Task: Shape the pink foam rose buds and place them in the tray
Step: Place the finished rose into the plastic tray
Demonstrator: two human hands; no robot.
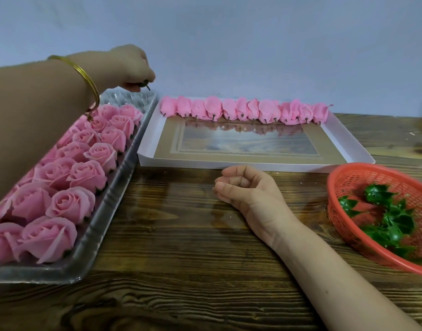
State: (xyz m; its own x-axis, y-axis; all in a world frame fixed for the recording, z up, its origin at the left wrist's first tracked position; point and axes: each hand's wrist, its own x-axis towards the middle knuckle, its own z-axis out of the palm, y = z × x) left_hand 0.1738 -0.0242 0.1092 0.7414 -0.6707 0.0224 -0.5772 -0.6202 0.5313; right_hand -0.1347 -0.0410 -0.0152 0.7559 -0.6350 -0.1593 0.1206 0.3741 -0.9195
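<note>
Upper left, your left hand point(133, 65) pinches a dark green stem point(146, 85) over the far end of the clear plastic tray point(125, 163), which is filled with pink foam rose buds point(85, 173). Your right hand point(248, 189) lies loosely curled at centre, holding nothing.

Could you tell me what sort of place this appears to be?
Probably a craft workbench for making artificial flowers: a clear tray of finished pink foam roses, a row of unshaped buds in a white box, and a red basket of green plastic calyxes.

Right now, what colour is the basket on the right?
Orange-red: the basket is open plastic mesh. Shows best in the head view.
</note>
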